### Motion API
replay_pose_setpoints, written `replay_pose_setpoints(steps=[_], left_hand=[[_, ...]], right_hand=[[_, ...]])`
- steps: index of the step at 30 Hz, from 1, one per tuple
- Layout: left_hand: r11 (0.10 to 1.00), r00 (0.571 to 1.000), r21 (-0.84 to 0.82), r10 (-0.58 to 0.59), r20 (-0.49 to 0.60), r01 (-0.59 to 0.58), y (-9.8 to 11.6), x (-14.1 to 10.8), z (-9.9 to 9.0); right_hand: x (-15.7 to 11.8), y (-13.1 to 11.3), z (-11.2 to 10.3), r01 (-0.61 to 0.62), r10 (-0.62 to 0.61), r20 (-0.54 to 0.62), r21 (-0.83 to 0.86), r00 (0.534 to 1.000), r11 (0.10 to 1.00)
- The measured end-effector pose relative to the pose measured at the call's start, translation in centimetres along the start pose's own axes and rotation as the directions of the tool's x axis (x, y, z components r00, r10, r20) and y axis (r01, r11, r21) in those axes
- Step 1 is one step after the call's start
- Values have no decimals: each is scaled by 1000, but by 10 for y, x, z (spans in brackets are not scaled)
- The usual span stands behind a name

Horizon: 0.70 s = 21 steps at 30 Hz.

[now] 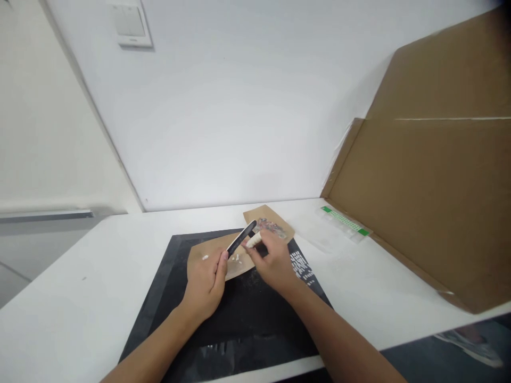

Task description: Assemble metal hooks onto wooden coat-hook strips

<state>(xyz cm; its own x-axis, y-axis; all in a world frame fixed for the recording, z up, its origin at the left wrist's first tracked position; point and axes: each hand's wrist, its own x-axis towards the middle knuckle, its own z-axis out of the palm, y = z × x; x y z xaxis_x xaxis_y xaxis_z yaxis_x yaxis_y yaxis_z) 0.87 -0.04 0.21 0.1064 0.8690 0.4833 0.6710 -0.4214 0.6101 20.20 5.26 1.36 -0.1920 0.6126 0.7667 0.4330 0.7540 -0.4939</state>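
Note:
My left hand (207, 282) is closed round the lower end of a long, slim black bar with a white edge (241, 239), its kind unclear; it slants up to the right. Close to its upper end is my right hand (275, 260), with a cream-coloured cover on one finger (254, 239). The right thumb and fingers are pinched together; what is between them is too small to make out. Below both hands lies a brown paper bag with a clear window (195, 252), with a few small white bits (237, 258) on it.
A black mat (247, 324) covers part of the white table. Several small white pieces (299, 264) lie in rows at its right. Behind are another brown windowed bag (255, 213) and a clear, green-marked packet (345, 222). A large cardboard sheet (431, 186) stands at the right.

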Motion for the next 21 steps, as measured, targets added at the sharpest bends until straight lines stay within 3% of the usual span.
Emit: replay_pose_setpoints(steps=[3, 10, 13, 21], left_hand=[[1000, 1000, -16, 1, 3, -1, 0, 1, -1], [1000, 1000, -23, -13, 12, 13, 2, 0, -2], [999, 1000, -28, -16, 26, 17, 2, 0, -1], [999, 1000, -38, -7, 17, 7, 3, 0, -1]], right_hand=[[-2, -4, 4, 46, -47, 46, 17, 998, 999], [4, 2, -8, -152, 156, -140, 43, 978, 988], [5, 4, -9, -180, 180, -188, 16, 965, 984], [1, -3, -1, -12, 13, -53, 9, 999, 1000]])
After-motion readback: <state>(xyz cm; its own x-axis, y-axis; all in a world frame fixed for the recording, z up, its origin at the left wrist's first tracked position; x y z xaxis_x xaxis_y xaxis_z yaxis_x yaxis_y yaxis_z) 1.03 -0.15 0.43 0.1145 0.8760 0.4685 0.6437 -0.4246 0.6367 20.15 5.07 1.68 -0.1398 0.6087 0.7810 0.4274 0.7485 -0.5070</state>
